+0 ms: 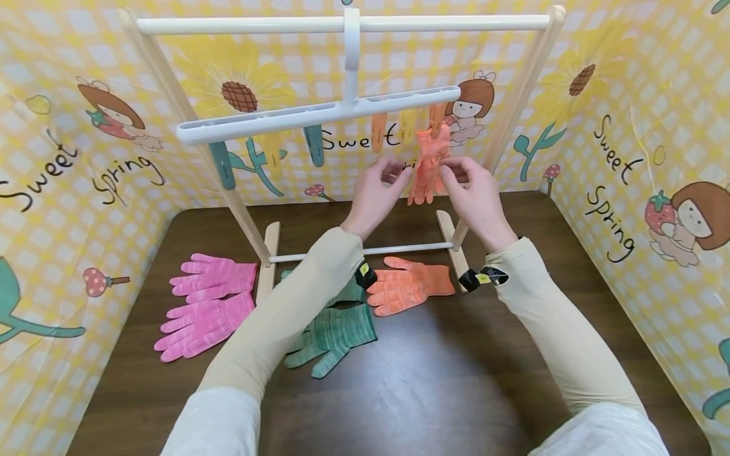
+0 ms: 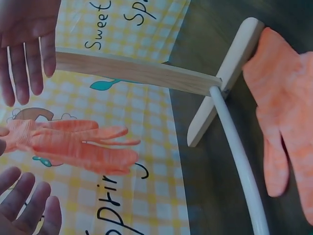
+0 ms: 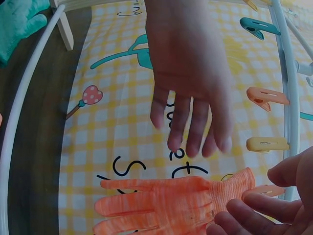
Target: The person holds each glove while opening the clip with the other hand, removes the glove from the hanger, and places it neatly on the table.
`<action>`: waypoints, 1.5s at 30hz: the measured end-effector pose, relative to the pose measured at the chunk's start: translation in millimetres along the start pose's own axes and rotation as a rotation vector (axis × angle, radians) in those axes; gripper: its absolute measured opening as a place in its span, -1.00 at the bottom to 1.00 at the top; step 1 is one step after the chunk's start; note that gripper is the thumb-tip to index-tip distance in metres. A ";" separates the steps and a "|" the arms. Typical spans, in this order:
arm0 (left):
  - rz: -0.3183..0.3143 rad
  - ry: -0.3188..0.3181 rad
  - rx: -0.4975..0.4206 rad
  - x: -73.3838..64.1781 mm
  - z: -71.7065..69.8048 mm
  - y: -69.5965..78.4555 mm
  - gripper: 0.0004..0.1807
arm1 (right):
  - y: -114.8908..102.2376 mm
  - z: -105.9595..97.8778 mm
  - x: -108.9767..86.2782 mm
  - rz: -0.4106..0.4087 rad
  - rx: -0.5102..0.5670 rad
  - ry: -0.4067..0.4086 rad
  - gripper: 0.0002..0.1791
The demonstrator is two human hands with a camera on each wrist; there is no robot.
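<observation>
An orange knit glove (image 1: 429,161) hangs fingers-down from an orange clip (image 1: 436,116) near the right end of a white hanger (image 1: 268,120). My left hand (image 1: 377,195) is just left of the glove, its fingers loosely extended. On the other side, my right hand (image 1: 474,197) has its thumb and fingertips beside the glove's edge; whether they touch it is unclear. In the right wrist view, the right-hand fingers (image 3: 254,218) overlap the glove's cuff (image 3: 232,190), while the left hand (image 3: 190,83) appears apart from it with straight fingers.
The hanger hooks over a rack's top rail (image 1: 245,25). Its other clips include teal (image 1: 313,145), yellow (image 1: 407,123) and orange (image 1: 377,132) ones. On the brown table (image 1: 433,380) lie two pink gloves (image 1: 208,323), green gloves (image 1: 336,335) and another orange glove (image 1: 413,286).
</observation>
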State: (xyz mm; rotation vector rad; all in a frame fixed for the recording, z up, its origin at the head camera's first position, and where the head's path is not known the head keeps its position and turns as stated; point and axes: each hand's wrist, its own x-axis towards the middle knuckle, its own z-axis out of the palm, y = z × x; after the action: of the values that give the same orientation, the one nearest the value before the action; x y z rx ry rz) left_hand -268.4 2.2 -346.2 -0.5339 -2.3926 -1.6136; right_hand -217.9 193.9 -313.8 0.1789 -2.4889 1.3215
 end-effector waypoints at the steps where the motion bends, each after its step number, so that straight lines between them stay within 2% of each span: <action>1: -0.008 0.006 0.001 3.2 1.5 1.6 -0.66 | -0.1 0.1 0.1 -0.003 0.002 0.001 -0.60; 6: -0.090 0.016 -0.040 17.0 8.1 7.6 -0.56 | -0.9 1.3 -0.2 -0.019 0.017 0.002 -0.60; 8: -0.122 0.017 -0.082 20.0 10.2 9.8 -0.53 | -1.3 2.3 -1.1 -0.020 0.027 -0.003 -0.60; 16: -0.178 0.026 -0.168 26.3 13.9 13.7 -0.53 | -3.4 4.2 -3.0 -0.039 0.052 0.000 -0.60; 24: -0.166 0.019 -0.198 29.2 18.4 17.7 -0.58 | -0.7 -2.5 -3.4 -0.048 0.054 0.028 -0.60; 30: -0.133 0.011 -0.275 26.1 23.3 24.0 -0.57 | 0.9 -5.7 -3.1 -0.043 0.054 0.030 -0.59; 35: -0.097 -0.004 -0.256 21.2 28.5 26.9 -0.60 | 2.2 -8.0 -4.1 -0.047 0.060 0.048 -0.60; 40: -0.063 -0.030 -0.248 17.6 34.2 29.1 -0.65 | 2.7 -9.6 -6.3 -0.121 0.149 0.148 -0.65; 45: -0.091 -0.048 -0.260 13.2 38.6 35.2 -0.66 | 0.8 -10.7 -4.6 -0.185 0.205 0.255 -0.69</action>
State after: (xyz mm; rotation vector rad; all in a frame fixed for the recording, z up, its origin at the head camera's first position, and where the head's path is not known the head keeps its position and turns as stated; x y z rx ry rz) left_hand -265.0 52.0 -326.2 -0.5193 -2.2828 -1.9892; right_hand -211.5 203.0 -310.4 0.2622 -2.0746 1.4215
